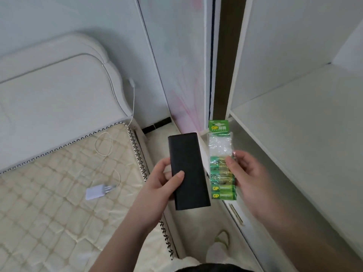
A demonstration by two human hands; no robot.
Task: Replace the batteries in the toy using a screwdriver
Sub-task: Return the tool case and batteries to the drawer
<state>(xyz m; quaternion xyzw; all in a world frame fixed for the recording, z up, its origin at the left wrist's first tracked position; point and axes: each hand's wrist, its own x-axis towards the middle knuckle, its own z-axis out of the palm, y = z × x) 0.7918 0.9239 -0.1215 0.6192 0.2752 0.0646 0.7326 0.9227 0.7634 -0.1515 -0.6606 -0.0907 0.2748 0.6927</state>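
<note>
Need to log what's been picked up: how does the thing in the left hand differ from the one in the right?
The black case in the left hand is plain, opaque, rigid-looking and wider. The battery pack in the right hand is a narrow clear wrapper with a green header and green cells, its upper part empty. Both are held up, long side pointing away.

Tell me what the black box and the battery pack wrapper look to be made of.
Black box, held in the left hand: probably matte plastic or coated metal; flat, even surface without glare.
Battery pack, pinched by the right hand: thin clear plastic film, crinkled and shiny, under a green printed header that looks like card.
</note>
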